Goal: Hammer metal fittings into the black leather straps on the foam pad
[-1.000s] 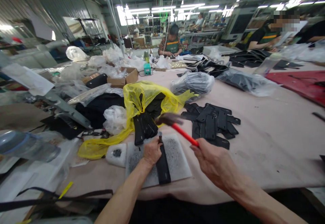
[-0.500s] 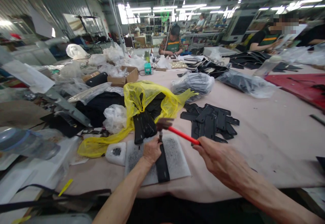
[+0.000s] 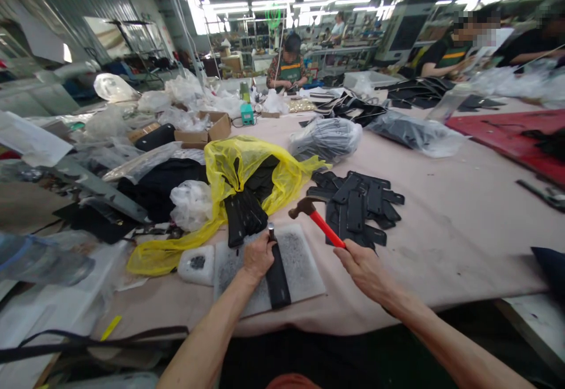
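Observation:
My left hand (image 3: pixel 258 256) is closed around a short metal punch (image 3: pixel 271 230), whose top end shows above the fingers. Its lower end is hidden by the hand. Under it a long black strip (image 3: pixel 279 283) lies on a white board (image 3: pixel 309 265) speckled with dark marks. My right hand (image 3: pixel 366 268) grips the red handle of a claw hammer (image 3: pixel 324 224). The hammer head is up to the right of the punch, apart from it. Black flat pieces (image 3: pixel 355 206) lie in a pile beyond the hammer.
Behind the board, a yellow bag (image 3: pixel 229 153) spills black pieces. A small white block (image 3: pixel 197 264) sits left of the board. Clear plastic bags (image 3: pixel 324 139) of parts lie farther back. Left are a large bottle (image 3: pixel 44 259) and a metal post (image 3: pixel 106 192). A co-worker (image 3: pixel 289 68) sits across the table.
The hammer has moved up and right, away from the punch, where its head was at the punch's top. My left hand still holds the punch on the black strip. The whole view has shifted slightly.

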`<state>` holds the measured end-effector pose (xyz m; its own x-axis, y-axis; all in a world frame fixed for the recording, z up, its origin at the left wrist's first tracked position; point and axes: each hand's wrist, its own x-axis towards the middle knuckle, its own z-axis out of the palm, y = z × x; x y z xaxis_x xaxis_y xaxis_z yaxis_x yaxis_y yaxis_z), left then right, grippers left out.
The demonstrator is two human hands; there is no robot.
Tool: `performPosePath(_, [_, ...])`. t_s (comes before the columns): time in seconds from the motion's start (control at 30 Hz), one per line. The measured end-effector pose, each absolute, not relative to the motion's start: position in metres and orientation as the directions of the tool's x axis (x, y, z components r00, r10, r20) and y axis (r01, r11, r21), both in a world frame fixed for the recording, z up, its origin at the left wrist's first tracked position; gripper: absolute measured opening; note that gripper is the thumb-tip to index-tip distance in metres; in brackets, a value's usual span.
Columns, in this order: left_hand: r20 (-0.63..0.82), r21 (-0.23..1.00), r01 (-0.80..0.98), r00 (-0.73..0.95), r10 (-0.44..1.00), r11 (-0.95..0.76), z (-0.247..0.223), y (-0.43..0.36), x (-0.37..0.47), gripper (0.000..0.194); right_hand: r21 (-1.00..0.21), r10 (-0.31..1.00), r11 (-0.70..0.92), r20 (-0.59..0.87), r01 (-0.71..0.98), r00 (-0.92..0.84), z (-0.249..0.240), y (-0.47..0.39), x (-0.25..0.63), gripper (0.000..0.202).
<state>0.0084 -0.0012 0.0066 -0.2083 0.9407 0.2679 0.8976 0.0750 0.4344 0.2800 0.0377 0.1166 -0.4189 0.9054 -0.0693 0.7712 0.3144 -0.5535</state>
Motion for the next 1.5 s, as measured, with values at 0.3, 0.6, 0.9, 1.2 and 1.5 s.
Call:
performPosePath(0.3, [0.226, 0.429, 0.898, -0.21, 0.951, 0.097, 0.011, -0.002, 0.007, 0.015, -0.298, 0.923, 0.385, 0.137, 0.873, -0.36, 0.036, 0.031, 0.251, 0.044])
performPosePath(0.6, [0.17, 0.662, 0.728, -0.375, 0.911, 0.177, 0.01, 0.012, -0.003, 0.015, -0.402, 0.693, 0.692, 0.142, 0.599, -0.706, 0.027, -0.028, 0.181, 0.064])
performPosePath(0.9, [0.166, 0.795, 0.581, -0.488, 0.857, 0.176, 0.018, -0.007, -0.015, 0.018, -0.429, 0.709, 0.666, 0.108, 0.611, -0.697, 0.027, -0.025, 0.183, 0.066])
performPosePath(1.2, [0.18, 0.818, 0.562, -0.456, 0.871, 0.125, 0.005, -0.023, -0.008, 0.02, -0.413, 0.694, 0.68, 0.096, 0.605, -0.714, 0.025, -0.026, 0.183, 0.065])
performPosePath(1.5, [0.176, 0.838, 0.534, -0.464, 0.868, 0.116, 0.005, -0.024, -0.009, 0.019, -0.387, 0.632, 0.731, 0.071, 0.562, -0.772, 0.027, -0.04, 0.193, 0.077])
